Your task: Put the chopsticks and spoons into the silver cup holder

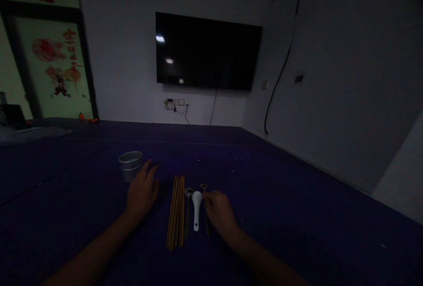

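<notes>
My left hand [142, 194] has its fingers apart and holds nothing. It is beside a grey metal cup [130, 167], which stands upright to its left. My right hand [220, 211] is closed at the neck of a small metal spoon [207, 226], whose bowl points away from me and whose handle shows below the fingers. Just left of that, a white soup spoon [197, 209] lies flat. Another metal spoon [187, 215] lies beside it, and a bundle of several wooden chopsticks [176, 215] is further left. All point lengthwise away from me.
The dark purple floor [297, 215] carries small white specks. A black television [208, 52] hangs on the far wall, with sockets [181, 102] and cables under it. A dark cable [280, 74] runs down the right wall. Plastic sheeting [33, 134] lies at the far left near a door.
</notes>
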Available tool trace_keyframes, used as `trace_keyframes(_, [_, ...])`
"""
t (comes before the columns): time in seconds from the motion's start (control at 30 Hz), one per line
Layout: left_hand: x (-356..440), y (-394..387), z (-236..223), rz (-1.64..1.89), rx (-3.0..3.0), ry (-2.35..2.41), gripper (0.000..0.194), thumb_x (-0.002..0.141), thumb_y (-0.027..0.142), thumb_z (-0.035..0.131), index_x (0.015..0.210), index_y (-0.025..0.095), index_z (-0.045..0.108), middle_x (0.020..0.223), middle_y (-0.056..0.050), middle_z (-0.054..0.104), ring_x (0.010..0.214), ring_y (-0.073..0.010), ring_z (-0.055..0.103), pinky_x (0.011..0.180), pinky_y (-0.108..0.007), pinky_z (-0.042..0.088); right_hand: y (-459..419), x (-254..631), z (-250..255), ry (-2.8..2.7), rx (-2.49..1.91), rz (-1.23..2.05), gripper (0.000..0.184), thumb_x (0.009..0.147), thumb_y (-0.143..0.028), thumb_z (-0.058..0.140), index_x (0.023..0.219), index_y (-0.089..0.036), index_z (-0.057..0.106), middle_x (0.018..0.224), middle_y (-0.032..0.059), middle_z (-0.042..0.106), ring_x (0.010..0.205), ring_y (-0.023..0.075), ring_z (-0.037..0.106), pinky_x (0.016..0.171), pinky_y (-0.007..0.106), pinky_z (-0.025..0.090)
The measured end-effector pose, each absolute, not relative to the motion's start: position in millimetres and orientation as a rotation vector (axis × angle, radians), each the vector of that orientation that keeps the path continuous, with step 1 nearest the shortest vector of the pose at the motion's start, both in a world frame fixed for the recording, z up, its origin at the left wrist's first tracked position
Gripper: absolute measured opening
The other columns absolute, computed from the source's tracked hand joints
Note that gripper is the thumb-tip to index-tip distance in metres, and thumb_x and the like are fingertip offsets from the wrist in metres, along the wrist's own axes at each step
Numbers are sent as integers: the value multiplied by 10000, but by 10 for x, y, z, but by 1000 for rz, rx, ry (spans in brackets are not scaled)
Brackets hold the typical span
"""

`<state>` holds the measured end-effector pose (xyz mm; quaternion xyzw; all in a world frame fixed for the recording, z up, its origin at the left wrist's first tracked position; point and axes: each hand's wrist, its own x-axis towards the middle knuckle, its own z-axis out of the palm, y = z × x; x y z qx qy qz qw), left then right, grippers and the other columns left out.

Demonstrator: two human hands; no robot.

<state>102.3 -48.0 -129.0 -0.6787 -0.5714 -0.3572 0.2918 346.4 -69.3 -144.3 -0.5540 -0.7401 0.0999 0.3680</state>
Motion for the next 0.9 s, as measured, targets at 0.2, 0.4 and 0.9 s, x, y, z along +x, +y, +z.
trace_keyframes(0.2, [687,-411,-1224,-969,-1623,-1822,509,868,286,365,1348,124,310,1394,-208,352,1058,-329,548,733,-412,498,-851,3354,-1401,-2086,-1345,-92,312,911,-254,372,817,-225,668,769,37,675,679,152,614,583,226,383])
trace_keyframes(0.4, [480,-357,-1232,-942,-1550,-1782,416,876,261,337,1250,95,418,1181,-190,532,968,-294,581,691,-359,497,-912,3322,-1382,-2165,-1265,-77,288,907,-240,387,842,-220,667,750,23,680,663,143,622,565,212,376])
trace_keyframes(0.9, [1372,-724,-1432,-1120,-2092,-673,197,873,143,411,968,192,576,855,-72,656,793,-164,606,685,-279,498,-807,3364,-1481,-1846,-980,-289,798,778,-367,589,1431,-224,153,1391,94,387,1260,260,362,982,437,369])
